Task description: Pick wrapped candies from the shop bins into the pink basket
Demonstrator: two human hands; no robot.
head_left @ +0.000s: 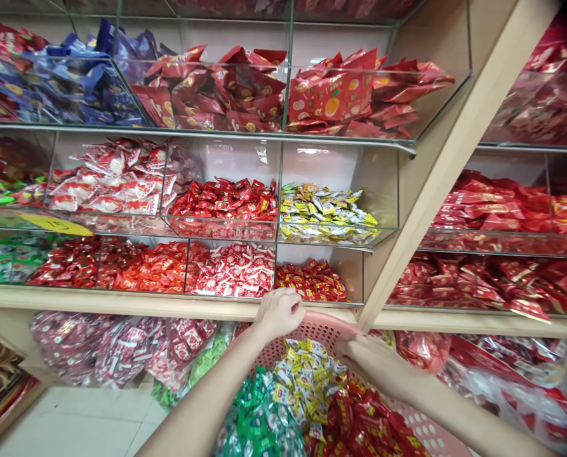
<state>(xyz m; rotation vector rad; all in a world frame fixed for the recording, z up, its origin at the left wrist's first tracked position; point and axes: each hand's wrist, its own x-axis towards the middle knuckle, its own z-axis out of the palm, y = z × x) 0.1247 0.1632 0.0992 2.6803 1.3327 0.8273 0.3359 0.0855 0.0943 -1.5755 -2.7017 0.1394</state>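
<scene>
A pink perforated plastic basket [328, 322] is tilted toward me just below the shelf edge. Inside it lie green-wrapped candies [257, 412], yellow-and-white wrapped candies [306, 374] and red-wrapped candies [364, 422]. My left hand [279, 312] is closed at the basket's far left rim, close to the front of the lowest shelf; its fingertips are partly hidden. On the far right rim, my right hand [362, 353] is closed around the basket, with most of its fingers out of sight.
Clear-fronted bins hold red packets [333, 95], blue packets [68, 86], yellow-and-white candies [326, 212] and red candies [312, 280]. A wooden divider [435, 171] slants at right. Bagged candies [68, 346] are under the shelf, above a tiled floor [87, 419].
</scene>
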